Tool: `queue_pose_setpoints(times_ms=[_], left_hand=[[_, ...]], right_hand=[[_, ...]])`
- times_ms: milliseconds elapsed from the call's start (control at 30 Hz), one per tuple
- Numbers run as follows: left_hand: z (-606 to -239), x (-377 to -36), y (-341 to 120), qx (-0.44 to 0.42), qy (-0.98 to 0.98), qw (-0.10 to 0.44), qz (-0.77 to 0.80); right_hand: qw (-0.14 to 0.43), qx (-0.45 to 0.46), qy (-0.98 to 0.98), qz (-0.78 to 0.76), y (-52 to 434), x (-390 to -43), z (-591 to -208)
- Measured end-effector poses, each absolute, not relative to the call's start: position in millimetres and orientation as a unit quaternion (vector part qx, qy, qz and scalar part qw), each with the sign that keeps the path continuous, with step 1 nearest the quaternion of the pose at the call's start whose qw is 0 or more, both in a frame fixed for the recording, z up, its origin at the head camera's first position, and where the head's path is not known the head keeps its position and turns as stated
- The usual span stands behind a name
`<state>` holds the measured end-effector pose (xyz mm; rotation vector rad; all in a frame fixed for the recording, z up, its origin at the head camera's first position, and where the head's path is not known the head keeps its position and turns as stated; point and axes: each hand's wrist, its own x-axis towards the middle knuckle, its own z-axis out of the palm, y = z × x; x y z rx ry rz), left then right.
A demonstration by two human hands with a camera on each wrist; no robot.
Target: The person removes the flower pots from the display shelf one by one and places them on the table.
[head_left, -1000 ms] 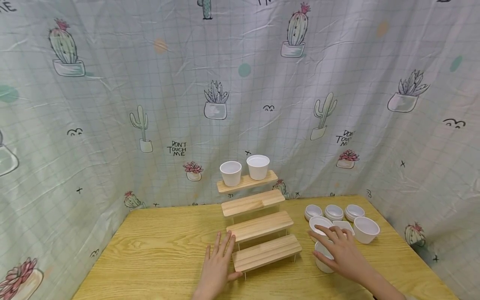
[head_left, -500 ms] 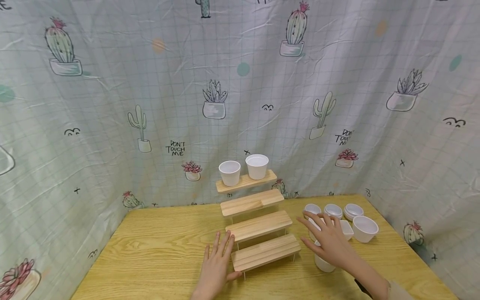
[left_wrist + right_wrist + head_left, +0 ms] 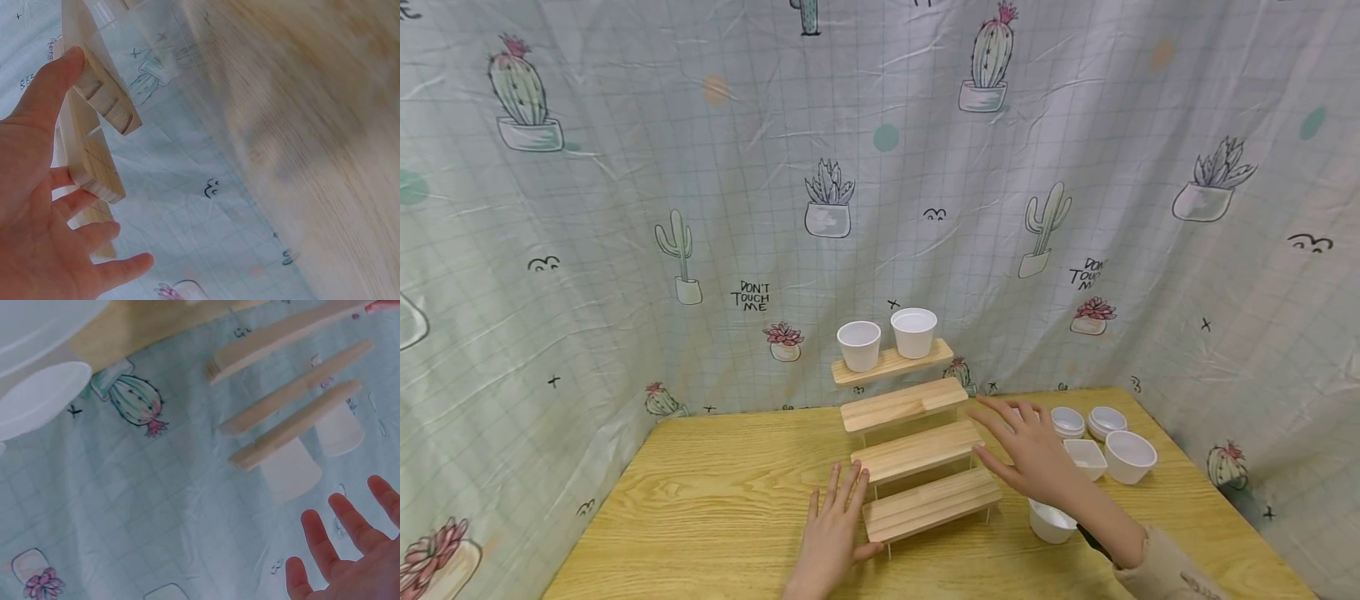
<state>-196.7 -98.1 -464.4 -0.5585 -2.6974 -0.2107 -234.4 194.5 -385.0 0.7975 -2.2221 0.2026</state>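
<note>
While left hand (image 3: 833, 533) lies flat, fingers spread, against tiered wooden riser (image 3: 917, 450), slats run left-right; right hand (image 3: 1032, 450) spread, empty.

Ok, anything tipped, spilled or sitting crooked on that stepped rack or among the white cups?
Nothing stands out. The two white cups stand upright on the top step of the wooden rack. The bowls on the table sit upright, nothing spilled. The left hand rests flat by the lowest step; the right hand hovers open, empty.
</note>
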Motion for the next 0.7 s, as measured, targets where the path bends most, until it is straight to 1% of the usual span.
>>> queue_pose_setpoints(times_ms=[233, 500, 700], left_hand=[[-463.5, -197.1, -98.2, -0.198, -0.959, 0.187, -0.075], [-463.8, -196.9, -98.6, -0.2, -0.96, 0.184, -0.069], [-464.7, -197.7, -98.3, -0.2, -0.959, 0.188, -0.069]], right_hand=[[0.39, 0.327, -0.858, 0.077, 178.7, -244.7, -369.6], [0.38, 0.333, -0.86, 0.067, 161.8, -253.9, -356.9], [0.384, 0.347, -0.853, 0.065, 147.0, -264.6, -348.3]])
